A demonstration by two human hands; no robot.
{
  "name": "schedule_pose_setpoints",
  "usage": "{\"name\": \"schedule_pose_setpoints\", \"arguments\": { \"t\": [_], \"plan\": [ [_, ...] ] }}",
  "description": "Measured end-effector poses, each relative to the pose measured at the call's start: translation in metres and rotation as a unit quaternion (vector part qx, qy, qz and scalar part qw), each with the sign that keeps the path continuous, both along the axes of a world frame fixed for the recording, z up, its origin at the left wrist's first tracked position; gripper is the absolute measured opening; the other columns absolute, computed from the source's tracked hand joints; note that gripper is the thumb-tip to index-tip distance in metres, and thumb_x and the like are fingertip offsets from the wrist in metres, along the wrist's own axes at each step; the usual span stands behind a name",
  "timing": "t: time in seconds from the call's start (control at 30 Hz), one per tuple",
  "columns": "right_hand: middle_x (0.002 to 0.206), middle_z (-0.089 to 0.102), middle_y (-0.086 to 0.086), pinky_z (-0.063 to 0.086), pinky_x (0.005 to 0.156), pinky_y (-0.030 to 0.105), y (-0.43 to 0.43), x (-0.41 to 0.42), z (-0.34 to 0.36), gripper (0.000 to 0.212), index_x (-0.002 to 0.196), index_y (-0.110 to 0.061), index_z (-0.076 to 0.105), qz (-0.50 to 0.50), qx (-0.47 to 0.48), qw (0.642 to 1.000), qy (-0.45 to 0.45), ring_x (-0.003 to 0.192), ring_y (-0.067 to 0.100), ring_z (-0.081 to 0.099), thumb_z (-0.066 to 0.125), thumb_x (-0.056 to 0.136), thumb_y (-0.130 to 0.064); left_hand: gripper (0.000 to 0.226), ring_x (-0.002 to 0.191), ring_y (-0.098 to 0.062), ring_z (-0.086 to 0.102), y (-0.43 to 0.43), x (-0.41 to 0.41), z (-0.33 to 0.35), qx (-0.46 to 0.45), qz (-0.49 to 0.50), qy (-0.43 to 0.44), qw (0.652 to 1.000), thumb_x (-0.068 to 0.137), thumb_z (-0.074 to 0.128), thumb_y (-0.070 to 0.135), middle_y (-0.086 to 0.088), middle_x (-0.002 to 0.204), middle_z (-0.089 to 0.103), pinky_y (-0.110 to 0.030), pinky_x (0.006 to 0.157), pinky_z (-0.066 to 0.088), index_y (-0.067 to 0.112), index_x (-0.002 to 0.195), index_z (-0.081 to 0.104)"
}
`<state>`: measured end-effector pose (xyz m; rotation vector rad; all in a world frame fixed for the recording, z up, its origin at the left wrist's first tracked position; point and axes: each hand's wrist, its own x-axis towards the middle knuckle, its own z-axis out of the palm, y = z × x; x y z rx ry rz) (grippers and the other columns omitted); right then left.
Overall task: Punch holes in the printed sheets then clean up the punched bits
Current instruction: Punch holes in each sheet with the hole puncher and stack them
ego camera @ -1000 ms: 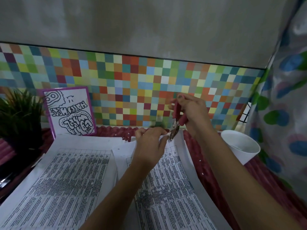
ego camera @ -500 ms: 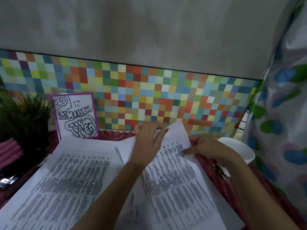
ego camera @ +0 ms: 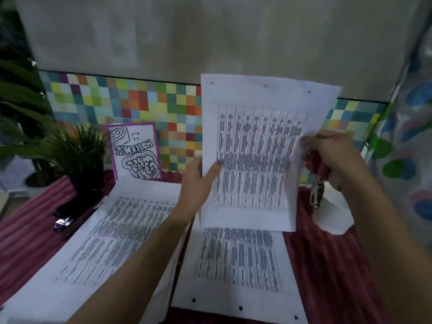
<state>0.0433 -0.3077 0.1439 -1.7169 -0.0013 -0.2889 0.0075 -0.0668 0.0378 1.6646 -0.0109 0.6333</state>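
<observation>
Sheet [ego camera: 257, 141], three holes done, has just been lifted upright, left hand [ego camera: 197, 183] pinching it, right hand [ego camera: 336, 157] gripping it and punch [ego camera: 316, 183].

held sheet [ego camera: 257, 148] is thin matt paper, punch [ego camera: 317, 183] has a shiny metal nose and red plastic-looking grips, table cover [ego camera: 327, 265] is ribbed pinkish cloth

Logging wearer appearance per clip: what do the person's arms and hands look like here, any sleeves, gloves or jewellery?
The left forearm and right forearm are bare to the frame edge: no sleeves, watch or bracelets show. The left hand and right hand wear no gloves or visible rings. The left thumbnail has dark greyish-purple polish.
</observation>
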Motion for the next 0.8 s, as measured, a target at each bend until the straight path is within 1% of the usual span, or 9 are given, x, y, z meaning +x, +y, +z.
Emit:
{"name": "schedule_pose_setpoints", "arguments": {
  "t": [0.03, 0.1, 0.2, 0.27, 0.33, 0.43, 0.57, 0.67, 0.8],
  "plan": [
    [0.041, 0.049, 0.004, 0.039, 0.054, 0.036, 0.001, -0.003, 0.002, 0.034, 0.05, -0.018, 0.063, -0.002, 0.01, 1.0, -0.008, 0.056, 0.027, 0.043, 0.065, 0.082, -0.007, 0.012, 0.07, 0.015, 0.054, -0.003, -0.003, 0.004, 0.023, 0.007, -0.02, 1.0, 0.094, 0.061, 0.033, 0.015, 0.076, 0.059, -0.006, 0.069, 0.041, 0.027, 0.085, 0.056],
    [0.05, 0.05, 0.008, 0.041, 0.06, 0.041, 0.0, -0.01, 0.005, 0.029, 0.054, -0.018, 0.063, -0.004, 0.033, 0.999, -0.027, 0.061, 0.03, 0.048, 0.069, 0.081, -0.01, 0.02, 0.061, 0.016, 0.048, -0.007, -0.008, 0.014, 0.047, 0.02, -0.043, 0.998, 0.1, 0.052, 0.027, 0.017, 0.07, 0.049, -0.003, 0.06, 0.036, 0.03, 0.081, 0.049],
    [0.066, 0.054, 0.013, 0.043, 0.056, 0.035, -0.003, -0.018, 0.007, 0.017, 0.068, -0.019, 0.067, 0.002, 0.029, 0.999, -0.044, 0.054, 0.026, 0.056, 0.072, 0.084, -0.017, 0.009, 0.081, 0.016, 0.051, -0.008, -0.007, 0.02, 0.05, 0.015, -0.055, 0.997, 0.102, 0.046, 0.032, 0.015, 0.093, 0.057, -0.013, 0.077, 0.041, 0.03, 0.1, 0.054],
    [0.069, 0.055, 0.014, 0.043, 0.054, 0.032, -0.006, -0.02, 0.004, 0.013, 0.074, -0.017, 0.068, 0.006, 0.002, 0.999, -0.047, 0.055, 0.026, 0.057, 0.068, 0.088, -0.017, 0.027, 0.1, 0.006, 0.054, -0.009, -0.009, 0.01, 0.067, 0.006, -0.045, 0.997, 0.103, 0.043, 0.034, 0.005, 0.112, 0.061, -0.021, 0.092, 0.043, 0.017, 0.12, 0.054],
    [0.068, 0.055, 0.015, 0.041, 0.057, 0.035, -0.007, -0.02, -0.004, 0.014, 0.077, -0.013, 0.068, 0.005, -0.04, 0.998, -0.043, 0.06, 0.028, 0.054, 0.065, 0.09, -0.018, 0.045, 0.114, 0.01, 0.048, -0.013, -0.015, 0.0, 0.072, -0.003, -0.023, 0.997, 0.104, 0.04, 0.035, 0.011, 0.126, 0.055, -0.023, 0.103, 0.039, 0.011, 0.142, 0.041],
    [0.063, 0.058, 0.015, 0.041, 0.054, 0.033, -0.002, -0.02, -0.009, 0.013, 0.088, -0.008, 0.07, -0.005, -0.087, 0.995, -0.04, 0.056, 0.025, 0.052, 0.063, 0.092, -0.019, 0.05, 0.12, 0.013, 0.04, -0.014, -0.016, -0.012, 0.063, -0.007, 0.02, 0.998, 0.104, 0.038, 0.036, 0.016, 0.134, 0.048, -0.028, 0.11, 0.033, 0.011, 0.147, 0.032],
    [0.065, 0.059, 0.024, 0.04, 0.037, 0.026, 0.018, -0.023, 0.024, 0.021, 0.083, 0.002, 0.066, -0.015, -0.131, 0.985, -0.114, 0.051, 0.025, 0.048, 0.063, 0.088, -0.018, 0.026, 0.103, -0.014, 0.051, 0.008, -0.03, 0.035, 0.065, 0.025, 0.009, 0.998, 0.104, 0.04, 0.03, -0.002, 0.115, 0.055, -0.033, 0.09, 0.041, 0.011, 0.119, 0.05],
    [0.069, 0.052, 0.017, 0.032, 0.046, 0.028, 0.047, -0.027, 0.055, 0.024, 0.08, 0.008, 0.061, 0.001, -0.163, 0.975, -0.151, 0.057, 0.023, 0.043, 0.062, 0.087, -0.015, 0.032, 0.107, -0.033, 0.06, 0.053, -0.052, 0.08, 0.084, 0.069, 0.023, 0.994, 0.102, 0.046, 0.023, -0.021, 0.117, 0.063, -0.04, 0.08, 0.05, 0.0, 0.121, 0.056],
    [0.063, 0.052, 0.014, 0.036, 0.049, 0.026, 0.11, -0.032, 0.062, 0.023, 0.07, -0.002, 0.055, 0.116, -0.27, 0.956, -0.002, 0.047, 0.022, 0.043, 0.061, 0.089, -0.015, 0.01, 0.057, -0.009, 0.068, 0.118, -0.095, 0.1, 0.018, 0.082, 0.069, 0.994, 0.096, 0.054, 0.006, -0.002, 0.077, 0.071, -0.021, 0.051, 0.052, 0.009, 0.103, 0.061]
  ]
}}
